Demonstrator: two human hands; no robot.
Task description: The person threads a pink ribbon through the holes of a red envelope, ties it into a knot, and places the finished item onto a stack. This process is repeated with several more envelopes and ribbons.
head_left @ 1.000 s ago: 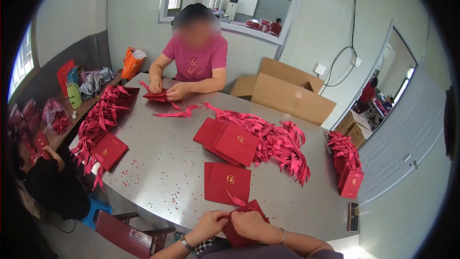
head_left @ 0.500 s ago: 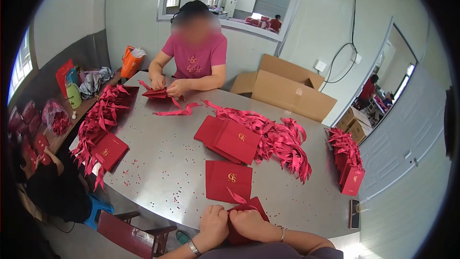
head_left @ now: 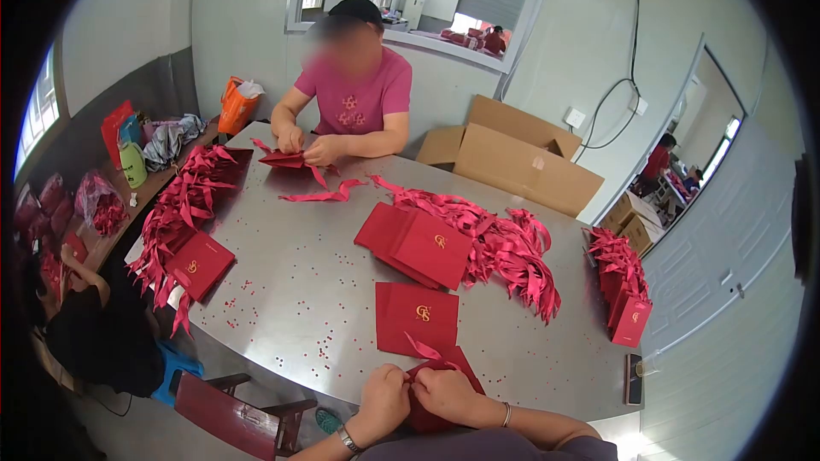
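Note:
A red paper gift bag (head_left: pixel 428 420) lies at the table's near edge, right in front of me, partly covered by my hands. From its upper edge sticks out a short piece of pink-red ribbon (head_left: pixel 420 347). My left hand (head_left: pixel 386 398) is closed, its fingertips pinching at the bag's left edge. Against it, my right hand (head_left: pixel 448 395) is curled closed over the bag; what lies under its fingers is hidden. Just beyond are flat red bags with gold lettering (head_left: pixel 401 324), and farther off a stack of the same bags (head_left: pixel 431 248).
A heap of ribbons (head_left: pixel 504 248) lies beside the stack. Ribboned bags stand at the left (head_left: pixel 188 205) and right (head_left: pixel 628 299) table edges. Small red dots scatter over the metal table (head_left: pixel 290 290). A co-worker (head_left: pixel 359 94) handles a bag opposite. A phone (head_left: pixel 633 380) lies right.
The head view has shifted slightly, so the scene sits a little farther right. My hands remain together at the bag, with small finger movements.

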